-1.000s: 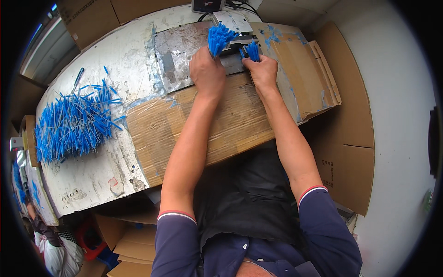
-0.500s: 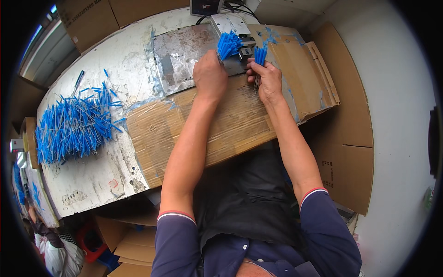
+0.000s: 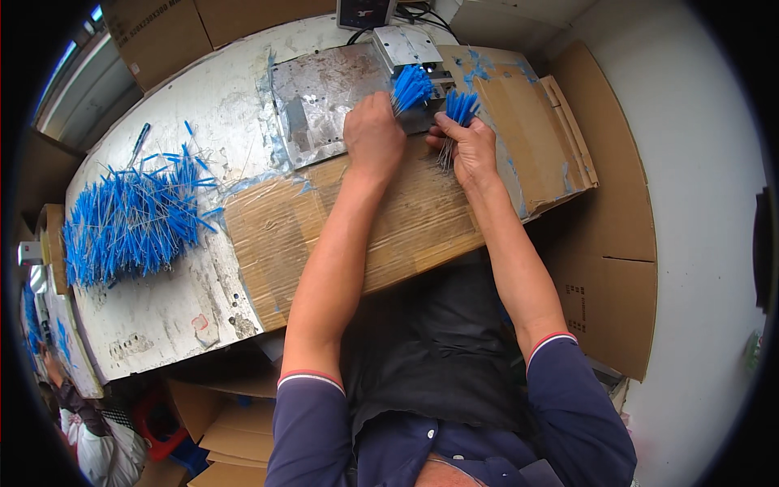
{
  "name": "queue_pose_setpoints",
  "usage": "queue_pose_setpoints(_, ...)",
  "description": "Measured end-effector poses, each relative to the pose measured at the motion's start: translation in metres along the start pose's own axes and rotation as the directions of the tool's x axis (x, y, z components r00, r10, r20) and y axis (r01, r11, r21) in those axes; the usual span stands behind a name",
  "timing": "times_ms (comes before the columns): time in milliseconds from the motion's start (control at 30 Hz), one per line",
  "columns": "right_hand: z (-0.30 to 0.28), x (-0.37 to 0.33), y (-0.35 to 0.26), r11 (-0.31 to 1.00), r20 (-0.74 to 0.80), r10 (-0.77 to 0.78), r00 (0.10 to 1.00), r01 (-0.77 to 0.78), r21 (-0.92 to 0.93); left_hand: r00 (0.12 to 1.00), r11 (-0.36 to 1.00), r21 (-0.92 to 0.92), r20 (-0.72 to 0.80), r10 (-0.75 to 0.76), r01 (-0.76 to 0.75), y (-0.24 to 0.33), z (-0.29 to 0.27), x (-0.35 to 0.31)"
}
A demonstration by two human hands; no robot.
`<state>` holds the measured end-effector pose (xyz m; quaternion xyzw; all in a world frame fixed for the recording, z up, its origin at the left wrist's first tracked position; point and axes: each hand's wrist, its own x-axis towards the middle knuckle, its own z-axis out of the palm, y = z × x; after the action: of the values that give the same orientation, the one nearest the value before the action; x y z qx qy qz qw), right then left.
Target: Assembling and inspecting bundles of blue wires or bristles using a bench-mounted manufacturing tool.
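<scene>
My left hand (image 3: pixel 375 134) is closed around a thick bundle of thin wires with blue sleeves (image 3: pixel 412 88); the sleeves stick out past the fingers. Close by on the right, my right hand (image 3: pixel 473 148) pinches a smaller bundle of blue-sleeved wires (image 3: pixel 461 107). Its blue ends point up and fan out, while the bare wire ends hang below the fingers. Just behind the two bundles is a small metal fixture (image 3: pixel 406 49) with a dark block at its front, partly covered by the left bundle.
A large heap of blue-sleeved wires (image 3: pixel 134 219) lies on the worn white table at the left, near a pen (image 3: pixel 139 142). A metal plate (image 3: pixel 324 89) and taped cardboard (image 3: pixel 324 219) cover the work area. At far left, another person's arm (image 3: pixel 53 369) shows.
The bundle in my right hand looks fuller and more fanned out, and that hand has come slightly nearer to me. My left hand and its bundle have shifted a little to the right.
</scene>
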<state>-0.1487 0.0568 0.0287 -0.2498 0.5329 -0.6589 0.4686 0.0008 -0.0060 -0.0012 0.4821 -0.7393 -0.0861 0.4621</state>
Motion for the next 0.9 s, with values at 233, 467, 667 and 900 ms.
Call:
queue_pose_setpoints(233, -0.003, -0.005, -0.001, 1.000, -0.016, -0.004, 1.000, 0.004, 0.023, 0.999, 0.999, 0.022, 0.022, -0.029, 0.028, 0.001, 0.001, 0.001)
queue_pose_setpoints(467, 0.017, -0.002, 0.005, 0.983, -0.019, -0.162, 0.987, 0.160, -0.089, 0.958, 0.956, -0.144, -0.097, -0.271, 0.256, 0.002, -0.001, 0.002)
queue_pose_setpoints(667, 0.033, 0.011, 0.005, 0.947, -0.116, -0.131, 0.984, 0.090, -0.307, 0.953, 0.950, -0.179, -0.118, -0.278, 0.255, -0.003, 0.002, 0.001)
queue_pose_setpoints(900, 0.038, 0.027, 0.006, 0.908, -0.169, -0.196, 0.966, 0.114, -0.402, 0.956, 0.949, -0.179, -0.093, -0.278, 0.259, 0.001, 0.000, 0.002)
